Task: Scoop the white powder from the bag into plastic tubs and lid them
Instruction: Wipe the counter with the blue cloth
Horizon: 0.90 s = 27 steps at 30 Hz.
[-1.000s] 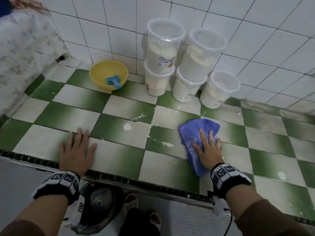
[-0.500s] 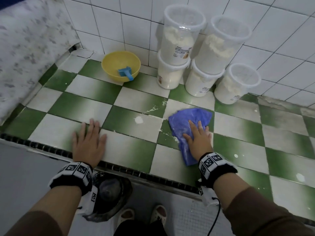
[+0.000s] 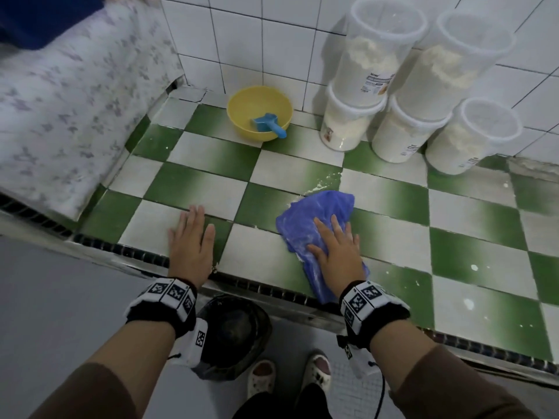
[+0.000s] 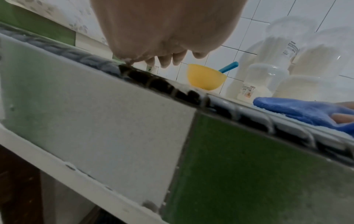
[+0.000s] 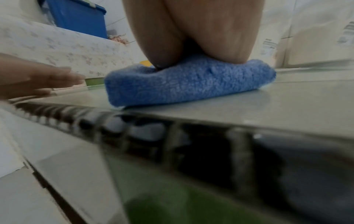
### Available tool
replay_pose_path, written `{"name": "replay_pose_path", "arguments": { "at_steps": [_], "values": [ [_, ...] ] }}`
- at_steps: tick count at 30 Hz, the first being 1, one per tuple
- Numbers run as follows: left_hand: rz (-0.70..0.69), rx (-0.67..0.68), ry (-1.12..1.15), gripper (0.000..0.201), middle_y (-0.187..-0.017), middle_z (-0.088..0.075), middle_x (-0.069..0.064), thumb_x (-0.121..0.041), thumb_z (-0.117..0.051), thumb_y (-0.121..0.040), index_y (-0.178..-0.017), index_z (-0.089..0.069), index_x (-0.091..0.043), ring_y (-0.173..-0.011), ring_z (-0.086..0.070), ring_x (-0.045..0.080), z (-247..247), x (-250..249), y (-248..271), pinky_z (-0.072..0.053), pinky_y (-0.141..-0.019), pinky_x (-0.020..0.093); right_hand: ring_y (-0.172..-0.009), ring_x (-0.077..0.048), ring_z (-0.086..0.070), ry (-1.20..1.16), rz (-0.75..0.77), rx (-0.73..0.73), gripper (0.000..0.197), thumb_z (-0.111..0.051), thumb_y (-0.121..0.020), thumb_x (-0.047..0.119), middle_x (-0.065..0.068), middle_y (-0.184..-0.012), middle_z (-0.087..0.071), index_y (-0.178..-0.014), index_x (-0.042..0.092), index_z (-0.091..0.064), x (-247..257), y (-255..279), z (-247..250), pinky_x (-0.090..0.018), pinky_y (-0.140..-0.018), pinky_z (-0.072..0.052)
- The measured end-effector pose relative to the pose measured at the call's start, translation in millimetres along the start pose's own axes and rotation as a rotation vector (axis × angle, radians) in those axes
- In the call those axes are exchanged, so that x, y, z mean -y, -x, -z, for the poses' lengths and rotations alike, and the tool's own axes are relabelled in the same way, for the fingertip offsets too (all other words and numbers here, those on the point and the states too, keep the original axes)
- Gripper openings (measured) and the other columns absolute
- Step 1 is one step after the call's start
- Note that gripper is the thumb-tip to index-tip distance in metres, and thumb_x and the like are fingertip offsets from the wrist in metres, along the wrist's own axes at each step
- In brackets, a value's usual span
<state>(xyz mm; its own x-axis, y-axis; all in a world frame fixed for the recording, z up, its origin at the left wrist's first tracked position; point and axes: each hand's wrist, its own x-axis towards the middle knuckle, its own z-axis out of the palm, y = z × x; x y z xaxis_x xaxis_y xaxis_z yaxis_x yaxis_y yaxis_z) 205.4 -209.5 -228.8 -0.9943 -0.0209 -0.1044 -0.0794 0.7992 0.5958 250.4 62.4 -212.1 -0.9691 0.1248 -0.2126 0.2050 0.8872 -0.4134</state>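
A glossy worktop [image 3: 193, 176] of green and white checkered tiles meets a white tiled wall. Five clear, round plastic tubs [image 3: 375, 55], lidded and partly filled with white powder, stand stacked against the wall. Beside them sits a smooth yellow bowl [image 3: 248, 107] holding a small blue scoop [image 3: 267, 125]. The right hand [image 3: 337, 252] lies flat, fingers straight, pressing a fluffy blue cloth [image 3: 314, 213] onto the tiles. The left hand [image 3: 190, 243] rests flat and open on the worktop near its front edge.
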Motion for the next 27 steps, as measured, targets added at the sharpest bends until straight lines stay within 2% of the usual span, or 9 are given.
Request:
{"name": "replay_pose_path", "arguments": {
  "at_steps": [6, 10, 13, 17, 20, 22, 24, 25, 27],
  "values": [
    [0.008, 0.012, -0.006, 0.05, -0.161, -0.012, 0.001, -0.029, -0.026, -0.105, -0.152, -0.02, -0.017, -0.148, -0.004, 0.017, 19.0, 15.1, -3.7, 0.005, -0.118, 0.041, -0.146, -0.027, -0.009, -0.145, 0.134, -0.003, 0.05, -0.048, -0.095, 0.036, -0.001, -0.156, -0.02, -0.142, 0.031, -0.035, 46.2, 21.1, -28.0, -0.037, -0.117, -0.003],
    [0.004, 0.022, 0.006, 0.049, -0.161, -0.011, 0.0, -0.029, -0.025, -0.105, -0.152, -0.021, -0.017, -0.148, -0.004, 0.018, 27.9, 23.0, -3.9, 0.006, -0.117, 0.04, -0.144, -0.026, -0.014, -0.209, 0.21, 0.005, 0.046, -0.052, -0.094, 0.029, -0.001, -0.154, -0.027, -0.139, 0.031, -0.041, 74.0, 33.8, -46.5, -0.037, -0.118, -0.011],
    [0.003, 0.027, 0.032, 0.049, -0.16, -0.011, 0.0, -0.028, -0.025, -0.105, -0.152, -0.021, -0.017, -0.148, -0.005, 0.018, 32.2, 25.7, -5.1, 0.006, -0.117, 0.04, -0.141, -0.03, -0.024, -0.294, 0.268, -0.002, 0.042, -0.053, -0.091, 0.024, -0.007, -0.148, -0.037, -0.132, 0.024, -0.051, 90.8, 46.6, -57.8, -0.042, -0.116, -0.021],
    [0.001, 0.025, 0.068, 0.048, -0.16, -0.01, -0.002, -0.028, -0.024, -0.105, -0.152, -0.021, -0.019, -0.148, -0.003, 0.017, 36.0, 27.5, -6.0, 0.007, -0.117, 0.04, -0.131, -0.04, -0.038, -0.351, 0.383, -0.045, 0.039, -0.05, -0.083, 0.018, -0.017, -0.135, -0.051, -0.12, 0.013, -0.063, 108.6, 68.5, -78.8, -0.057, -0.105, -0.03],
    [-0.004, 0.033, 0.084, 0.048, -0.161, -0.01, -0.001, -0.029, -0.022, -0.105, -0.152, -0.019, -0.02, -0.148, -0.003, 0.018, 38.3, 30.5, -4.8, 0.008, -0.117, 0.04, -0.133, -0.034, -0.036, -0.399, 0.405, -0.016, 0.043, -0.038, -0.083, 0.022, -0.012, -0.136, -0.051, -0.117, 0.017, -0.064, 111.2, 75.5, -86.4, -0.048, -0.111, -0.024],
    [-0.004, 0.036, 0.095, 0.048, -0.16, -0.011, -0.001, -0.03, -0.022, -0.105, -0.152, -0.019, -0.021, -0.149, -0.003, 0.018, 39.6, 31.2, -4.4, 0.008, -0.117, 0.04, -0.135, -0.026, -0.033, -0.432, 0.414, 0.031, 0.045, -0.036, -0.083, 0.025, -0.005, -0.136, -0.05, -0.119, 0.019, -0.064, 109.9, 77.2, -84.3, -0.03, -0.116, -0.015],
    [0.006, 0.038, 0.105, 0.048, -0.16, -0.011, -0.001, -0.03, -0.022, -0.105, -0.152, -0.019, -0.022, -0.149, -0.003, 0.018, 41.1, 30.7, -4.9, 0.008, -0.117, 0.04, -0.134, -0.023, -0.033, -0.49, 0.411, 0.061, 0.044, -0.036, -0.087, 0.026, 0.002, -0.134, -0.047, -0.121, 0.018, -0.062, 110.1, 76.4, -79.2, -0.012, -0.113, -0.007],
    [0.013, 0.039, 0.111, 0.048, -0.16, -0.012, -0.002, -0.029, -0.022, -0.105, -0.152, -0.019, -0.022, -0.148, -0.003, 0.017, 41.5, 30.0, -5.2, 0.008, -0.117, 0.04, -0.134, -0.023, -0.035, -0.519, 0.406, 0.056, 0.041, -0.039, -0.089, 0.024, 0.004, -0.134, -0.046, -0.122, 0.018, -0.062, 108.9, 74.4, -77.2, -0.011, -0.113, -0.01],
    [0.021, 0.036, 0.116, 0.047, -0.16, -0.012, -0.002, -0.029, -0.022, -0.105, -0.152, -0.02, -0.021, -0.148, -0.003, 0.017, 42.2, 28.7, -5.6, 0.008, -0.117, 0.039, -0.135, -0.021, -0.037, -0.564, 0.377, 0.01, 0.037, -0.046, -0.091, 0.012, 0.006, -0.137, -0.046, -0.125, 0.022, -0.059, 103.3, 68.6, -72.3, -0.022, -0.116, -0.02]
  ]
}}
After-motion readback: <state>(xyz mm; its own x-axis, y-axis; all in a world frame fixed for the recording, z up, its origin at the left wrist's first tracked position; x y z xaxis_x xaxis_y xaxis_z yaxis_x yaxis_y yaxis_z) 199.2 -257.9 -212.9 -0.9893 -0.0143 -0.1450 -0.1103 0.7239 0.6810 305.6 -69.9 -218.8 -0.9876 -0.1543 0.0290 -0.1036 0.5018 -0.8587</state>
